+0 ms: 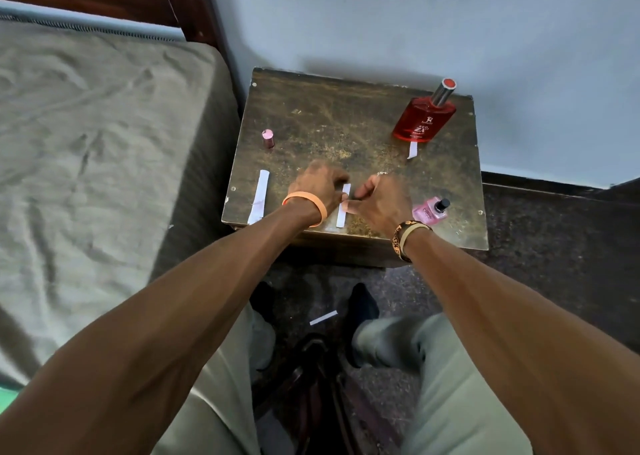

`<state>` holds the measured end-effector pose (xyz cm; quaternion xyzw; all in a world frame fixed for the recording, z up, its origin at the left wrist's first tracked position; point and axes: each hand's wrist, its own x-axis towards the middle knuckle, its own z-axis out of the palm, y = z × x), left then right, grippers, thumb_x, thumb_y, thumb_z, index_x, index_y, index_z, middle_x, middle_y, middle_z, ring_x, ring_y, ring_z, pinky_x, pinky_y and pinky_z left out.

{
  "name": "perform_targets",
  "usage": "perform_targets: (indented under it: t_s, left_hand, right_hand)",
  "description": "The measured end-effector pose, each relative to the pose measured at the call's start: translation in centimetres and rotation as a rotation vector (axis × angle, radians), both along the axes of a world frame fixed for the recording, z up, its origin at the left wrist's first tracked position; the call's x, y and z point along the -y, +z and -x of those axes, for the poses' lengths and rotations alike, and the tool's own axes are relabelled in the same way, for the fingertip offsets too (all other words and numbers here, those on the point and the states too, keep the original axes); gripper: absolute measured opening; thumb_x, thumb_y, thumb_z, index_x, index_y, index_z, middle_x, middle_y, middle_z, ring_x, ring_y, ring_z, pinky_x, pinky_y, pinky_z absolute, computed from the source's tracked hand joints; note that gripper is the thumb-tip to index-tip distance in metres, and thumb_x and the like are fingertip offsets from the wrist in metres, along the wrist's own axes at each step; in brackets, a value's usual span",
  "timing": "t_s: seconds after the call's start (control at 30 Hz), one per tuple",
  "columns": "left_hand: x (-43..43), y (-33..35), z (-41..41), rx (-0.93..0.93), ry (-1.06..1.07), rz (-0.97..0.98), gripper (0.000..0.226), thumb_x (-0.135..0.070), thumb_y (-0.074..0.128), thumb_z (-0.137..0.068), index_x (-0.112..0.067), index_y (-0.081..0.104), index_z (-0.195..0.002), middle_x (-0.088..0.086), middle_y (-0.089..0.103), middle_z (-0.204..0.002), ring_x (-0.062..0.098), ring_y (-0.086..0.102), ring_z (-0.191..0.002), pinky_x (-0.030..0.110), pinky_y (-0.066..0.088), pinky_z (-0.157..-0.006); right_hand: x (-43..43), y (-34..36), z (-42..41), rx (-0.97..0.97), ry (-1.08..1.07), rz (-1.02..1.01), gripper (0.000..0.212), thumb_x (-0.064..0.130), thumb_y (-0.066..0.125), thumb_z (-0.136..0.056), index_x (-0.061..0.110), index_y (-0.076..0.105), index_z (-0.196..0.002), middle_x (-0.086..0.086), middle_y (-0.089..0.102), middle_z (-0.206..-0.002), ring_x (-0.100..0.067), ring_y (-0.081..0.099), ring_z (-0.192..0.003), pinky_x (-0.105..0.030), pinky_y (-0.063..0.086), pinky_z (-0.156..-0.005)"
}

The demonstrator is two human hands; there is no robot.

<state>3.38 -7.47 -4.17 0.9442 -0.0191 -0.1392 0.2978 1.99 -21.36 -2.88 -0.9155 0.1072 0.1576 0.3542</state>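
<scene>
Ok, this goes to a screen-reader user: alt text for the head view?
The left hand and right hand pinch a white paper strip on a worn wooden table. Nearby: a red perfume bottle, a pink bottle, a second strip.

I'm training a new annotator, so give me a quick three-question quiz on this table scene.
1. True or false: the red bottle lies on its side.
2. Which strip do the left hand and right hand pinch? A) left strip B) middle strip C) floor strip
3. Fill in: the pink bottle has a ___ cap.
Key: 1 false, it stands upright; 2 B; 3 black.
</scene>
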Motion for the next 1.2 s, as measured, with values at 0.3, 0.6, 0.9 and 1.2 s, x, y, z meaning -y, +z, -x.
perform_targets:
  t_s: [0.3,0.6,0.9,1.2]
  left_hand:
    - [-0.2,-0.6,-0.3,-0.017,0.114,0.142,0.007,-0.025,0.074,-0.079,-0.029,0.069,-0.076,-0.012,0.067,-0.075,0.009,0.065,-0.076,0.032,0.056,-0.073]
    - [-0.9,2.9,0.4,-0.045,0.226,0.532,0.010,-0.017,0.078,-0.078,-0.021,0.069,-0.074,0.008,0.072,-0.079,0.014,0.063,-0.070,0.033,0.056,-0.068]
    - [1.4,8.9,1.1,-0.077,0.368,0.701,0.009,-0.017,0.073,-0.084,-0.018,0.067,-0.077,0.009,0.072,-0.083,0.021,0.068,-0.079,0.033,0.060,-0.071]
    - [5.5,12.8,0.4,-0.059,0.406,0.776,0.013,-0.006,0.068,-0.087,-0.013,0.064,-0.077,0.013,0.072,-0.085,0.022,0.072,-0.080,0.035,0.061,-0.067]
  right_hand:
    - [0.5,-0.4,-0.7,-0.029,-0.008,-0.048,0.033,0.028,0.094,-0.061,0.021,0.066,-0.078,0.006,0.069,-0.075,-0.008,0.062,-0.067,-0.024,0.047,-0.058]
    - [0.2,3.4,0.4,-0.057,-0.141,-0.377,0.011,0.018,0.080,-0.082,0.009,0.073,-0.084,-0.006,0.071,-0.076,-0.011,0.062,-0.061,-0.024,0.052,-0.055]
    - [1.4,9.6,1.4,0.026,-0.125,-0.507,0.020,0.015,0.080,-0.082,0.001,0.075,-0.095,-0.014,0.075,-0.087,-0.018,0.067,-0.070,-0.023,0.053,-0.057]
    - [6.2,12.9,1.4,0.151,-0.189,-0.448,0.011,0.015,0.079,-0.081,0.018,0.074,-0.091,-0.006,0.075,-0.087,-0.014,0.069,-0.071,-0.024,0.056,-0.061]
